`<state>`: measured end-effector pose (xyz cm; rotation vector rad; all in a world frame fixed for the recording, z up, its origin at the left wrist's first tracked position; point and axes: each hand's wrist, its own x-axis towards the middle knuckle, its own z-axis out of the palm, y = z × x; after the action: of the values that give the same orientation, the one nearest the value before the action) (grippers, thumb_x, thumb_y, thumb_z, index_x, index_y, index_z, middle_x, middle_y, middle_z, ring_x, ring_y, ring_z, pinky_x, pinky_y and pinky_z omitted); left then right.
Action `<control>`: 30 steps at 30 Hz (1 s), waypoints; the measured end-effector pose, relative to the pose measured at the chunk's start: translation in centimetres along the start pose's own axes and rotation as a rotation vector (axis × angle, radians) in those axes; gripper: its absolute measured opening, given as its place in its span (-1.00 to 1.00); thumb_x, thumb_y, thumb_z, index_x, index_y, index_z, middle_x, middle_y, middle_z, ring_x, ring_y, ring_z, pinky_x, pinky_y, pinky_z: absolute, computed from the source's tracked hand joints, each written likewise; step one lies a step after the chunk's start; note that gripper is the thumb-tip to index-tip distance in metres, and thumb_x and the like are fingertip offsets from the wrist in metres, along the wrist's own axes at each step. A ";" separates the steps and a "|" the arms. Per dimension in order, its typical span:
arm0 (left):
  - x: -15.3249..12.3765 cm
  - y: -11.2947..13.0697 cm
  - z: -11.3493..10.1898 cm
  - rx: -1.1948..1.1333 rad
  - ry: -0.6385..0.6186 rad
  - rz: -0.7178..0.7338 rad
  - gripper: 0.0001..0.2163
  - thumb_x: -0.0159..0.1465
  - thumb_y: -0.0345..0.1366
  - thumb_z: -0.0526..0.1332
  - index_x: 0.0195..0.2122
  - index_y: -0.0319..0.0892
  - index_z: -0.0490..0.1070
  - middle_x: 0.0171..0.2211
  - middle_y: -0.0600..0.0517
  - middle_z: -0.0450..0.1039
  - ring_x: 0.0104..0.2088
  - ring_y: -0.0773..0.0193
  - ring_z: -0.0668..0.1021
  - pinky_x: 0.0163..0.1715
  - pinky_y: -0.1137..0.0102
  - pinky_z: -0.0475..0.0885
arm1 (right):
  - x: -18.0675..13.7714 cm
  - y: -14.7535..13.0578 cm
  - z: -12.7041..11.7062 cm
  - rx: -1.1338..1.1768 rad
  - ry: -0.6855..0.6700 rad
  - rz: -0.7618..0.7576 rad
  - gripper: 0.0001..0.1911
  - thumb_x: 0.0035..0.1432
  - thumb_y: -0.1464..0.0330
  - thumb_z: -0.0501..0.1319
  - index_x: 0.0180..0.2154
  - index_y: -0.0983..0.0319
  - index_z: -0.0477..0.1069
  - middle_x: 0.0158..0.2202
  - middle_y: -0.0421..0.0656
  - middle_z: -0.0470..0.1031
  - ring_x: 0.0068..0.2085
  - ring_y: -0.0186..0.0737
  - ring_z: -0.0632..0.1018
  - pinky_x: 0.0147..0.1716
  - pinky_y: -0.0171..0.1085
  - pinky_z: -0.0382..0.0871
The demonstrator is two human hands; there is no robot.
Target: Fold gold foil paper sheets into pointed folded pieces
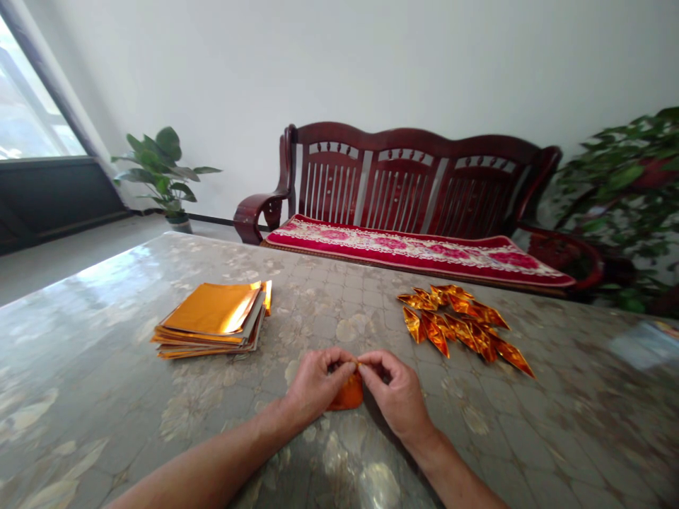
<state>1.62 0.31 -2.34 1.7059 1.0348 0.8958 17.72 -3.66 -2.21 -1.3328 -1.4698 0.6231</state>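
My left hand [317, 385] and my right hand [395, 396] meet over the table's near middle, both pinching one piece of gold foil paper [347, 396] that sits between them, partly hidden by the fingers. A stack of flat gold foil sheets [215, 318] lies to the left of my hands. A heap of several folded gold foil pieces [459, 322] lies to the right, beyond my right hand.
The table [106, 396] has a glossy, patterned beige top. Behind it stands a dark red wooden bench [414, 177] with a red floral cushion. A potted plant [162, 173] stands at the back left, leafy branches at the right edge, a window at far left.
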 end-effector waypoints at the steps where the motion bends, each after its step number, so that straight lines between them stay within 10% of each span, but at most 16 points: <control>1: 0.0 0.1 0.0 0.009 -0.006 0.003 -0.78 0.24 -0.24 0.17 -0.36 -0.20 0.60 -0.43 0.06 0.59 -0.37 0.27 0.58 -0.36 0.50 0.38 | 0.0 0.0 0.0 -0.001 0.005 0.004 -0.86 0.13 0.32 0.24 -0.35 0.22 0.54 -0.46 -0.18 0.55 -0.45 -0.27 0.49 -0.44 -0.35 0.34; 30: -0.5 0.7 0.4 0.147 0.003 -0.016 -0.84 0.17 -0.28 0.22 -0.43 -0.19 0.57 -0.50 0.07 0.58 -0.44 0.28 0.58 -0.44 0.51 0.37 | -0.2 0.0 -0.7 -0.053 -0.136 0.007 -0.79 0.22 0.29 0.14 -0.46 0.20 0.35 -0.54 -0.28 0.34 -0.45 -0.30 0.38 -0.43 -0.37 0.24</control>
<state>1.90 -0.43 -1.87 1.8149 1.1388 0.8294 18.32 -3.98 -2.06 -1.3586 -1.6012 0.6952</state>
